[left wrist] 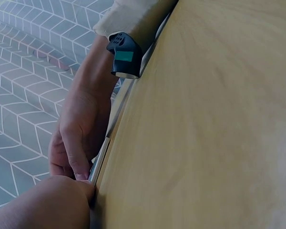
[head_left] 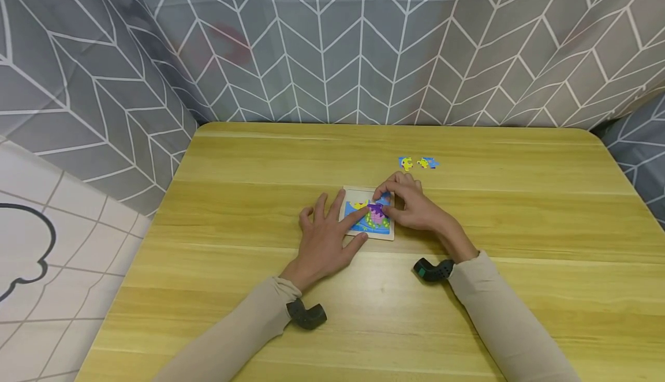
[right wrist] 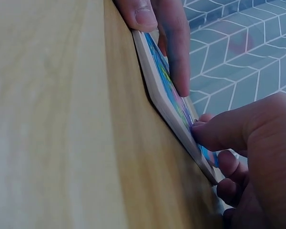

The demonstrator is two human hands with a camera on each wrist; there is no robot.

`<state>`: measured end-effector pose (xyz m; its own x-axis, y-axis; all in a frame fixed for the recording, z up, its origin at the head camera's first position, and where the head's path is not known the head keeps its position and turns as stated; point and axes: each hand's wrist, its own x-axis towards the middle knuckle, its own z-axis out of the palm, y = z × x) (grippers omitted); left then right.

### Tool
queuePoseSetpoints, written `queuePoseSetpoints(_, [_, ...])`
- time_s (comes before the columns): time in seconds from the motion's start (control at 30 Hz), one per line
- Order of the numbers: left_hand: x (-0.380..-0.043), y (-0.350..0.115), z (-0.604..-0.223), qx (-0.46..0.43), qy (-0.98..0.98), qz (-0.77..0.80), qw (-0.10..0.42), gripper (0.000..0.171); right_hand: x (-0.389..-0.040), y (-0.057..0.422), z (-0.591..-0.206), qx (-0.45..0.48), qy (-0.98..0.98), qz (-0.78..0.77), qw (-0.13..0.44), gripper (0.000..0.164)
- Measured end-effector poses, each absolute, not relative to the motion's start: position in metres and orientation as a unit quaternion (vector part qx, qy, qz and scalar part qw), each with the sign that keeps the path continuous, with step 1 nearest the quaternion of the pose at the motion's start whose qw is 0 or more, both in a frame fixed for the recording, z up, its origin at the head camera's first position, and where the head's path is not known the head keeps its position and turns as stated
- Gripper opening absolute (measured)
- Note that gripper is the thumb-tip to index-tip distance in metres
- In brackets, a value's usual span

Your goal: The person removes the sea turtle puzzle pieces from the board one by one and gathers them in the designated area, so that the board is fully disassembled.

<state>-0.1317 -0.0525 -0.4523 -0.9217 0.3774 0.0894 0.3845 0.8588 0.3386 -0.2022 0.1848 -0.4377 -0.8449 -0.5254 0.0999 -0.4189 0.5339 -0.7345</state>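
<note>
A small jigsaw puzzle in a pale wooden frame tray (head_left: 367, 238) lies on the table, its picture blue, purple, pink and yellow. My left hand (head_left: 326, 242) rests across the tray's left side with fingers spread, the index fingertip on the picture and the thumb by the near edge. From the right, my right hand (head_left: 410, 204) bends over the tray. Its thumb and index finger pinch a blue puzzle piece (head_left: 383, 199) at the picture's upper right. In the right wrist view the right thumb (right wrist: 207, 135) presses at the picture, other fingers curled beyond the edge.
Two loose puzzle pieces, one yellow and blue (head_left: 406, 163) and another beside it (head_left: 428, 163), lie behind the tray. The wooden table (head_left: 249, 157) reaches back to a grey patterned curtain (head_left: 337, 47). Both wrists wear dark camera mounts.
</note>
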Motion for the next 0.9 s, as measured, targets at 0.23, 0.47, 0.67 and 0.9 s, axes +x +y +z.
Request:
queuePoseSetpoints(0.23, [-0.1308,-0.0528,-0.4513,-0.2,-0.963,-0.181,0.015,0.053,-0.2028,0.1854,-0.4397,-0.279,0.872,-0.399,0.056,0.023])
queuePoseSetpoints(0.47, [-0.1302,-0.0534,-0.4507,-0.204,-0.96,-0.192,0.014,0.053,-0.2031,0.1871,-0.4413,-0.285,0.869,-0.402,0.043,0.026])
queuePoseSetpoints(0.67, [-0.1301,-0.0535,-0.4511,-0.203,-0.96,-0.194,0.015,0.053,-0.2024,0.1884,-0.4416,-0.274,0.871,-0.407,0.038,0.036])
queuePoseSetpoints(0.9, [-0.1304,-0.0536,-0.4518,-0.203,-0.959,-0.196,0.016,0.053,-0.2023,0.1886,-0.441,-0.258,0.871,-0.417,0.043,0.036])
